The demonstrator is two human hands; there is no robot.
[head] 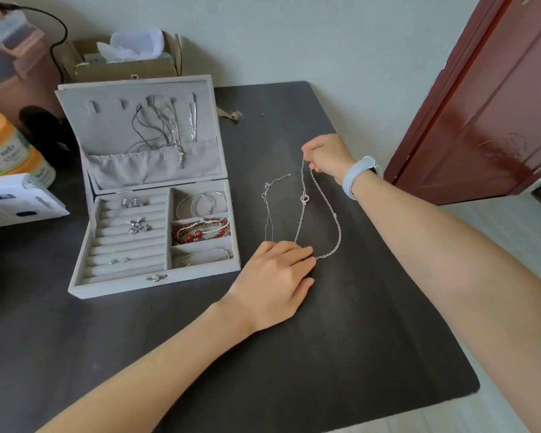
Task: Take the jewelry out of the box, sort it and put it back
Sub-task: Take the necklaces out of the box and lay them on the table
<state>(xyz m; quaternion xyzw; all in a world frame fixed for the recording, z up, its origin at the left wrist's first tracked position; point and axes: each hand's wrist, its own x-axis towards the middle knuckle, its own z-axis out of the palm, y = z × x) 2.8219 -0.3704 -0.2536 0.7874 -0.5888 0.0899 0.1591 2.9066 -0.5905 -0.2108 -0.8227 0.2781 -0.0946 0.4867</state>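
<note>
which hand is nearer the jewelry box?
Left. The left hand rests on the table just off the jewelry box's front right corner; the right hand is farther right, holding up a silver chain.

Soft, even daylight filled the scene, bright enough without harsh contrast. Faint shadows lay under the hands on the dark surface (pixel 341 354). A pale sheen streaked the red door (pixel 487 120). Wide-angle distortion bent lines near the edges, and the far left corner looked smeared and blurred.
</note>
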